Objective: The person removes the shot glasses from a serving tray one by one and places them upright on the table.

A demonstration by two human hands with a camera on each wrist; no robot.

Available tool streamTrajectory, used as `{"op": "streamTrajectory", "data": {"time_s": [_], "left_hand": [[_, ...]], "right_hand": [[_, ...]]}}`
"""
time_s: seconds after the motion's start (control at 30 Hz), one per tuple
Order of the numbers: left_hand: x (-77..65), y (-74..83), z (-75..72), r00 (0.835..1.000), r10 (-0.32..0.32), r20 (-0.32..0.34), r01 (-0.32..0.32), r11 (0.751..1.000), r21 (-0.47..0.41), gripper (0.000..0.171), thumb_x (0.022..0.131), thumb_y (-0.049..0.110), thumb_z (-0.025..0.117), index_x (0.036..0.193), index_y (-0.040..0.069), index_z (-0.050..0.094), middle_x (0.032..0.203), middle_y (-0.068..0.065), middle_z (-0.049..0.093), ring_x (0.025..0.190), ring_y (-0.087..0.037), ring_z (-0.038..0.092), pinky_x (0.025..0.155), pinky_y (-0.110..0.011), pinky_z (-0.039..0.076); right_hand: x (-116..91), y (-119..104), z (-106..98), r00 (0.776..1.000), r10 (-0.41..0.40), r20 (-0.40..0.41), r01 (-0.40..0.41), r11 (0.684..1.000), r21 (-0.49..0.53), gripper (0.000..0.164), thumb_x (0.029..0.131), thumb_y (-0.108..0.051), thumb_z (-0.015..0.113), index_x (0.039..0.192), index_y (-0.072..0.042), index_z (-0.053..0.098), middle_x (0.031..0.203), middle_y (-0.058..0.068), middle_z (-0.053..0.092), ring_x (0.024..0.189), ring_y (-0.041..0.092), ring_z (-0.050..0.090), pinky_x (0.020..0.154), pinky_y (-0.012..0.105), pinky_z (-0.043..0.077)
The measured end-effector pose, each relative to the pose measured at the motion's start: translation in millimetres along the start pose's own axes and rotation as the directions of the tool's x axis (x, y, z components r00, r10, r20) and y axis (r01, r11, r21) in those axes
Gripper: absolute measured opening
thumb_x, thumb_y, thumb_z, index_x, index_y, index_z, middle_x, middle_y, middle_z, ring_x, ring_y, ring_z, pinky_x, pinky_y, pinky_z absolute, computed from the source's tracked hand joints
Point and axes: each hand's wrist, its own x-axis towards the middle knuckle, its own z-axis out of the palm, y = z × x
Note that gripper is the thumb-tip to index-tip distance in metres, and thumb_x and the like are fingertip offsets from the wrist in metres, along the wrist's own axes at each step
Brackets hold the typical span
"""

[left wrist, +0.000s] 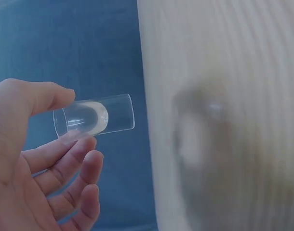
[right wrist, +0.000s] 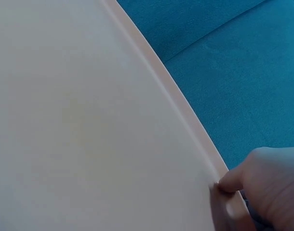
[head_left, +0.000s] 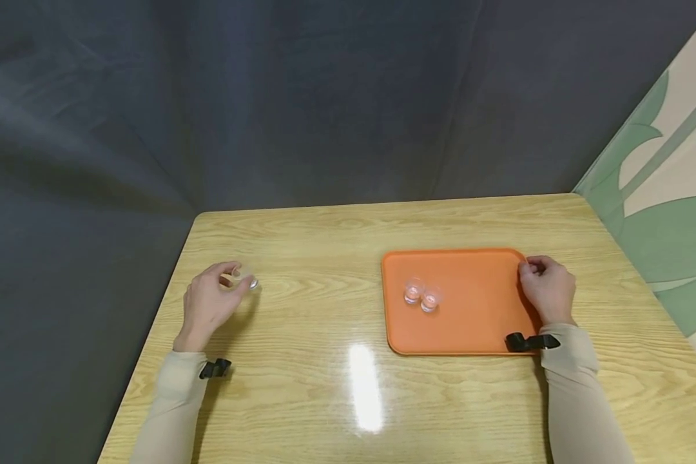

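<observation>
My left hand (head_left: 207,301) pinches a small clear shot glass (left wrist: 119,113) between thumb and fingers above the left part of the table. In the left wrist view the glass lies sideways across the picture, its thick base showing pale. My right hand (head_left: 550,293) holds the right rim of an orange tray (head_left: 475,325), thumb on the inner side; its other fingers are mostly hidden. Two more clear shot glasses, a left one (head_left: 412,294) and a right one (head_left: 430,301), stand side by side on the tray's left half.
The wood-grain table (head_left: 301,322) carries the tray on its right side. Dark cloth (head_left: 336,103) hangs behind the table and along its left. A green and cream leaf-patterned surface (head_left: 673,225) borders the right edge.
</observation>
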Motion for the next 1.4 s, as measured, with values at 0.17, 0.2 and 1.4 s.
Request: {"op": "streamTrajectory", "data": {"time_s": [0.17, 0.2, 1.4], "left_hand": [[-5.1, -20.2, -3.2, 0.999, -0.040, 0.011, 0.040, 0.999, 0.011, 0.049, 0.100, 0.045, 0.072, 0.135, 0.011, 0.073, 0.121, -0.010, 0.076, 0.096, -0.031, 0.073, 0.073, -0.044, 0.052], [-5.5, -23.1, -2.7, 0.999, -0.043, 0.016, 0.043, 0.999, 0.011, 0.050, 0.100, 0.045, 0.072, 0.135, 0.010, 0.073, 0.120, -0.011, 0.076, 0.096, -0.031, 0.073, 0.072, -0.043, 0.052], [-9.7, -25.5, 1.4, 0.999, -0.009, -0.050, 0.007, 0.999, -0.031, 0.044, 0.099, 0.035, 0.075, 0.133, 0.008, 0.073, 0.121, -0.018, 0.072, 0.085, -0.031, 0.072, 0.066, -0.036, 0.047]], "right_hand": [[-1, -2, 1, 1.000, -0.008, -0.004, 0.008, 1.000, 0.002, 0.041, 0.106, -0.029, 0.057, 0.123, 0.005, 0.073, 0.105, 0.024, 0.071, 0.092, 0.033, 0.060, 0.074, 0.031, 0.039], [-1, -3, 0, 1.000, -0.010, -0.006, 0.010, 1.000, 0.001, 0.041, 0.106, -0.029, 0.057, 0.123, 0.005, 0.073, 0.105, 0.024, 0.071, 0.092, 0.033, 0.060, 0.074, 0.031, 0.039], [-2, -1, -1, 1.000, -0.014, -0.002, 0.014, 1.000, 0.000, 0.042, 0.106, -0.030, 0.056, 0.122, 0.006, 0.073, 0.105, 0.024, 0.072, 0.091, 0.032, 0.061, 0.073, 0.031, 0.039]]}}
